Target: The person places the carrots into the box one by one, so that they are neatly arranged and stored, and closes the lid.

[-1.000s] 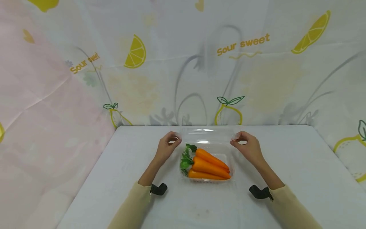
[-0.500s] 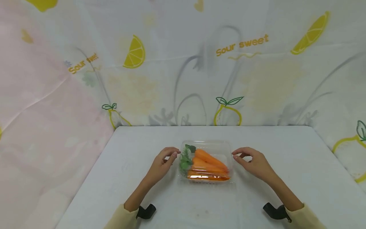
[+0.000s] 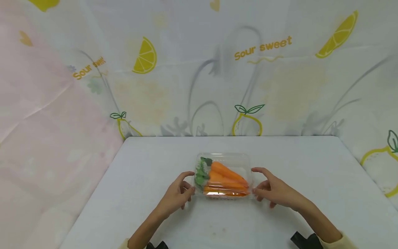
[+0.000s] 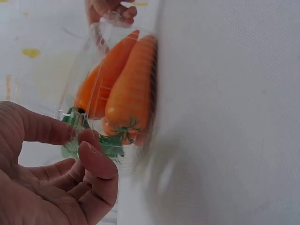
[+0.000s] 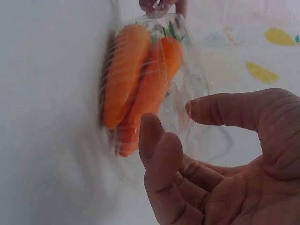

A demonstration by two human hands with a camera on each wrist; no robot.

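Observation:
A clear plastic clamshell box (image 3: 231,157), lid down, lies on the white table. Through its lid show orange carrots (image 3: 225,176) with green leafy tops (image 3: 201,174) at the left. My left hand (image 3: 177,193) is at the box's left side, index fingertip toward the back and thumb near the front corner. Opposite it, my right hand (image 3: 276,190) has index finger and thumb spread along the right edge. In the left wrist view, clear plastic overlaps the fingertips of the left hand (image 4: 70,173). The right hand's (image 5: 201,173) other fingers are loosely bent.
The white tabletop (image 3: 155,155) extends around the box. Behind it hangs a pale cloth backdrop (image 3: 174,86) printed with lemons and lettering. Black wrist mounts (image 3: 306,240) show by the sleeves at the bottom edge.
The clear lid, held up by both hands a second ago, has come down over the carrots. Both hands have let go of its raised edge and moved toward me along the box's sides.

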